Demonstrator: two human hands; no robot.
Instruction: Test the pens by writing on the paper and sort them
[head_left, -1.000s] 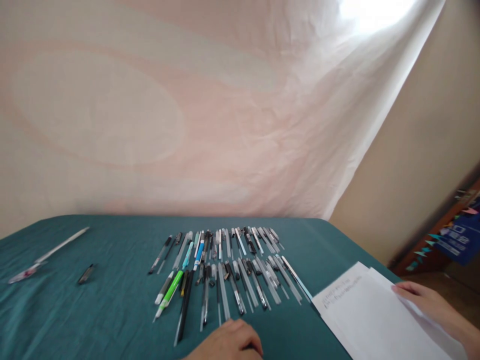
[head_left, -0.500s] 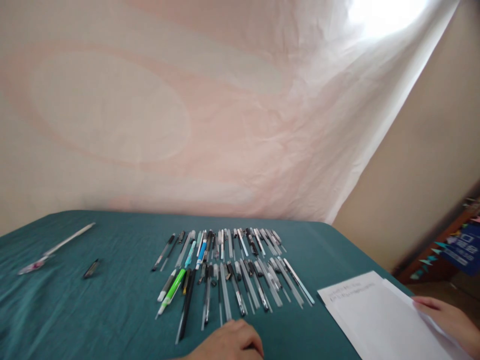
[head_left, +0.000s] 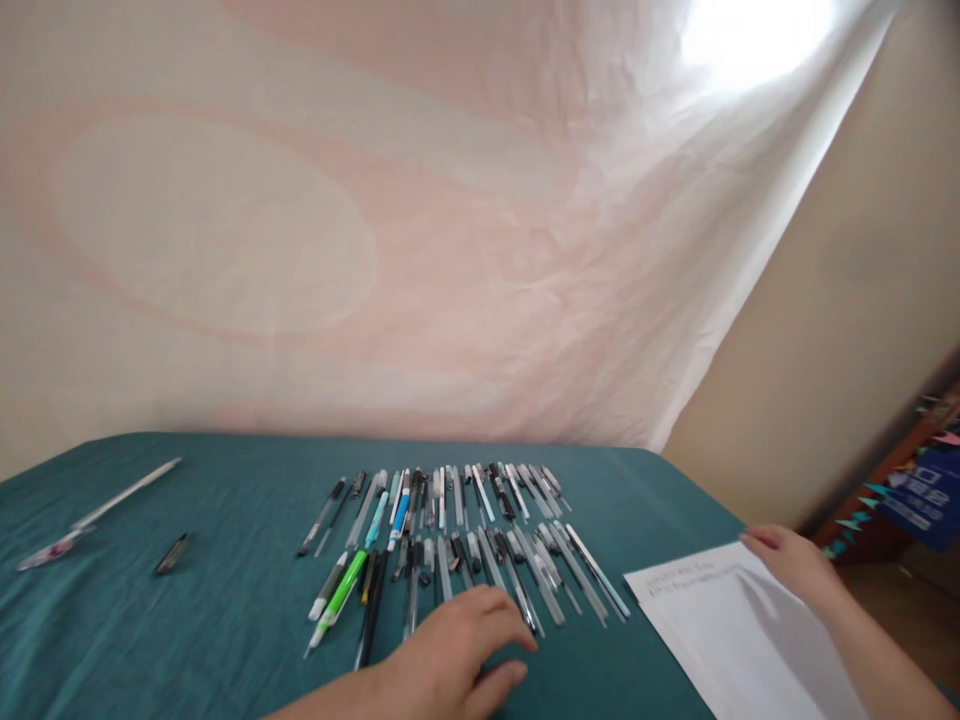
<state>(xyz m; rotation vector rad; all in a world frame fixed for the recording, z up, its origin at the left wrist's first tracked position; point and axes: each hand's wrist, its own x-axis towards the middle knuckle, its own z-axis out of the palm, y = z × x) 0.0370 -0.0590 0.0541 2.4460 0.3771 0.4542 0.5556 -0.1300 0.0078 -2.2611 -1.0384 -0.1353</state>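
Note:
My left hand (head_left: 469, 645) hovers over the near row of pens, at its front edge. Its thumb stands apart from the curled fingers, and nothing shows between them. The hand hides the lower ends of several pens. On the right, my right hand (head_left: 795, 570) pinches the far right corner of a white sheet of paper (head_left: 750, 640) with a few lines of writing at its top. Pens and refills lie in two rows, among them a green pen (head_left: 340, 598), a blue and white pen (head_left: 400, 510) and a black pen (head_left: 372, 612).
A long white stick in a clear wrapper (head_left: 112, 510) lies at the left of the green tablecloth (head_left: 240, 590). Nearer the pens is a short dark object (head_left: 172, 553). Behind the table hangs a pale pink curtain (head_left: 450, 250). A blue printed item (head_left: 926, 500) is at far right.
My left hand has risen further into view, and its thumb has come away from the fingers. My right hand has moved left and away from me to the paper's far corner.

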